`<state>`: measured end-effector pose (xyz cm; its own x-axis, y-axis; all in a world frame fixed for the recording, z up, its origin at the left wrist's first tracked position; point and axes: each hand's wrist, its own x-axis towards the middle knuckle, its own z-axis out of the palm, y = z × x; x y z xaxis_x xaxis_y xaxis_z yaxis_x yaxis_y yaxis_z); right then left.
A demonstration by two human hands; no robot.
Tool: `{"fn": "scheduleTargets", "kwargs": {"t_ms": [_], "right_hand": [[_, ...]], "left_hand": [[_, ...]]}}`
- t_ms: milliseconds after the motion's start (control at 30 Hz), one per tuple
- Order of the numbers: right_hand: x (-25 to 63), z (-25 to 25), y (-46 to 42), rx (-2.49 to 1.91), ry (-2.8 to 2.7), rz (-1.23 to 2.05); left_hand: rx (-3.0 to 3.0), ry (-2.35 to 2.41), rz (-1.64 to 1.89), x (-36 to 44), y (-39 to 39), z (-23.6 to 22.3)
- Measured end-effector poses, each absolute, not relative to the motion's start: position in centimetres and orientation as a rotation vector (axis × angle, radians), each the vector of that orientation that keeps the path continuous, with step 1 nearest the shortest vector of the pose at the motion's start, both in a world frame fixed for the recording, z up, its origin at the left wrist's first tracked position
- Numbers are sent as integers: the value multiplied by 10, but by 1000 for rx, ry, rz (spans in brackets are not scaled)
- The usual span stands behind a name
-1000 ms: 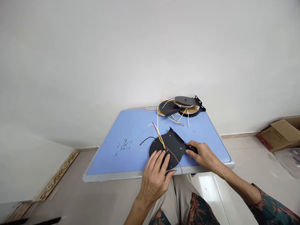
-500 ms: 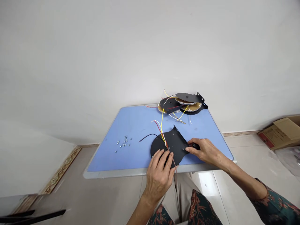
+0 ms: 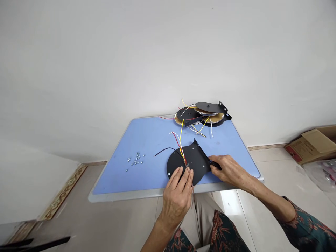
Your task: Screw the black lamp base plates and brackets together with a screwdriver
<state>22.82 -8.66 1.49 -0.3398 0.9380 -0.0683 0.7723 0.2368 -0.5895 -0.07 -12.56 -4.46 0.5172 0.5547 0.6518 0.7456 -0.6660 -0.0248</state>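
Note:
A black round metal plate [image 3: 193,161] with a straight bracket edge lies near the front of the blue table [image 3: 147,140]. Yellow, red, white and black wires [image 3: 180,141] run out from its middle. My left hand [image 3: 178,192] rests on the plate's near edge, its fingers drawn together on the wires at the centre. My right hand [image 3: 229,169] is closed on the plate's black right-hand corner tab. A small silver screw [image 3: 168,173] sits on the plate by my left fingers.
Several small silver screws [image 3: 135,161] lie loose on the table's left part. A pile of similar black and tan discs with wires [image 3: 203,115] sits at the table's far edge by the wall. A cardboard box [image 3: 312,143] stands on the floor at right.
My left fingers have drawn back toward the plate's near edge and gathered on the wires. The plate has shifted slightly; my right hand keeps its hold on the corner.

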Motion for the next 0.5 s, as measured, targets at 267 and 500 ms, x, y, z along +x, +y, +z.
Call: {"fn": "scheduleTargets", "kwargs": {"t_ms": [267,500], "right_hand": [[229,10,-84,-1513,-2344,646],[229,7,-81,-1517,-2411,513]], "left_hand": [[-2437,-1036,-883,1,-126,-47],[-2460,-1022,-907,0,-125,-48]]}}
